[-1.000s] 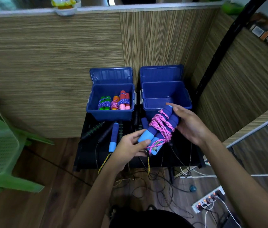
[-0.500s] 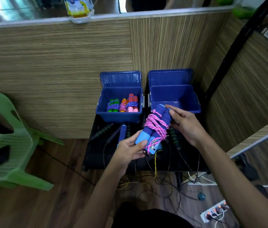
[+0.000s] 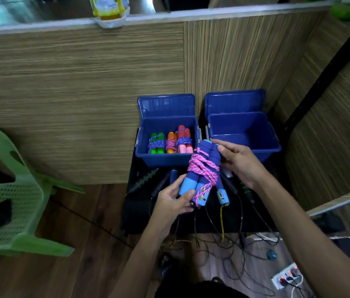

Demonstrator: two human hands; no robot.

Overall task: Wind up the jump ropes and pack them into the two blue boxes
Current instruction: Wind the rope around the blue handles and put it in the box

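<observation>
From the head camera, both hands hold one wound jump rope bundle (image 3: 203,172) above the black table (image 3: 212,222), just in front of the two blue boxes. The left hand (image 3: 173,200) curls its fingers and thumb round the pale-blue lower end of the handles, and the right hand (image 3: 239,163) grips the dark-blue upper end, its forefinger stretched along the top. The bundle is a pair of foam-looking cylindrical handles laid side by side, bound by several crossing turns of braided pink cord with dark flecks, which looks snug enough to be finished. The left blue box (image 3: 166,161), a smooth rigid plastic tub with its hinged lid standing open behind, already holds three wound ropes in a row: a green pair (image 3: 156,143), an orange pair (image 3: 171,143) and a red-and-pink pair (image 3: 184,139), each tied with cord. The right blue box (image 3: 255,150), the same shape, shows nothing inside. So packing is perhaps half done: this bundle still has to go in, and several unwound ropes lie on the table's near part, among them a blue-handled one (image 3: 222,195) and a ribbed dark-green handle (image 3: 146,179), thin cords trailing over the front edge to the wooden floor.
</observation>
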